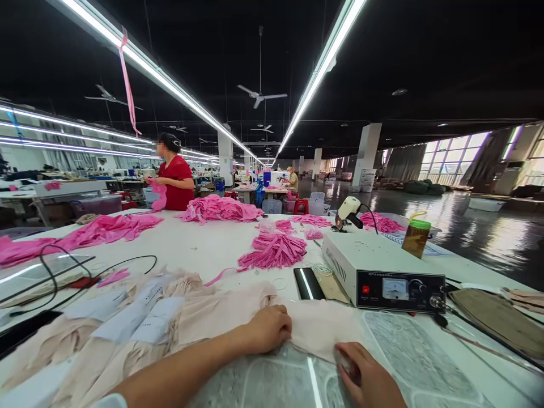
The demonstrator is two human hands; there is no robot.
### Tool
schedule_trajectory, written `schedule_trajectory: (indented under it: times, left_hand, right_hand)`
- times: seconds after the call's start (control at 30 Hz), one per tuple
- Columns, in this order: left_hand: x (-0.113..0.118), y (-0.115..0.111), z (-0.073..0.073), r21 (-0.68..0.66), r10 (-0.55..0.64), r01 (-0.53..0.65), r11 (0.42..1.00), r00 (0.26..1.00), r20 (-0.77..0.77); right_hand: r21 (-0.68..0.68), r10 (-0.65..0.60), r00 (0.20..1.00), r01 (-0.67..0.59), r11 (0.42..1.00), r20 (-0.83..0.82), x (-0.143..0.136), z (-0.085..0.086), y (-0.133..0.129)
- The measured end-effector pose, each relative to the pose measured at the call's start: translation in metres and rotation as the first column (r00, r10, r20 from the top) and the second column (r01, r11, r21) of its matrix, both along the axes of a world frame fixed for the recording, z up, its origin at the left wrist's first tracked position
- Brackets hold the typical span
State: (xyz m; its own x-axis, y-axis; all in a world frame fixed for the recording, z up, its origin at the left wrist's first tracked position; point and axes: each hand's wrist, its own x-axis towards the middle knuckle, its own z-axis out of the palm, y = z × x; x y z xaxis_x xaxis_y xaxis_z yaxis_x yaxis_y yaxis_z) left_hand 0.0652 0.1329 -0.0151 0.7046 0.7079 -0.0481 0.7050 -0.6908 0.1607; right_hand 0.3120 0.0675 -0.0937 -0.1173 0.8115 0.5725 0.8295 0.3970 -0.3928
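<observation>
On the near edge of the white counter (pixel 204 246), my left hand (pixel 267 328) has its grip pinched shut on a pale peach fabric piece (pixel 314 326), while my right hand (pixel 368 377) presses flat, fingers loose, on its lower corner. I judge I am smoothing it flat over the glass plate (pixel 408 357); next it needs squaring. Beyond sit a control box (pixel 382 263) and pink strap bundles (pixel 274 252); my right fingertips are cut off.

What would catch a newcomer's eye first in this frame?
Bright pink fabric piles scattered over the white table, and a person in red at its far edge. Nearer, both hands, left hand and right hand, press beige fabric beside a white meter box.
</observation>
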Motion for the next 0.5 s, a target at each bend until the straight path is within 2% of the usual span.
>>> schedule_trajectory:
  times: [0.1,0.23,0.4,0.5]
  left_hand:
    - [-0.004,0.001,0.01,-0.031,-0.021,0.023,0.999,0.998,0.063]
    - [-0.005,-0.006,0.026,-0.021,-0.028,0.032,0.999,0.987,0.157]
    - [-0.006,-0.03,0.04,-0.029,-0.045,0.052,0.998,0.975,0.219]
    - [-0.014,-0.047,0.046,-0.066,-0.082,0.098,0.993,0.974,0.213]
  right_hand:
    - [0.02,0.028,0.999,-0.029,0.999,0.038,-0.001,0.007,-0.005]
    - [0.123,-0.017,0.991,0.0,0.992,0.133,-0.005,0.006,-0.008]
    - [0.255,-0.078,0.964,0.011,0.967,0.256,-0.016,-0.001,-0.002]
    - [0.309,-0.054,0.944,-0.053,0.95,0.325,-0.02,0.0,-0.007]
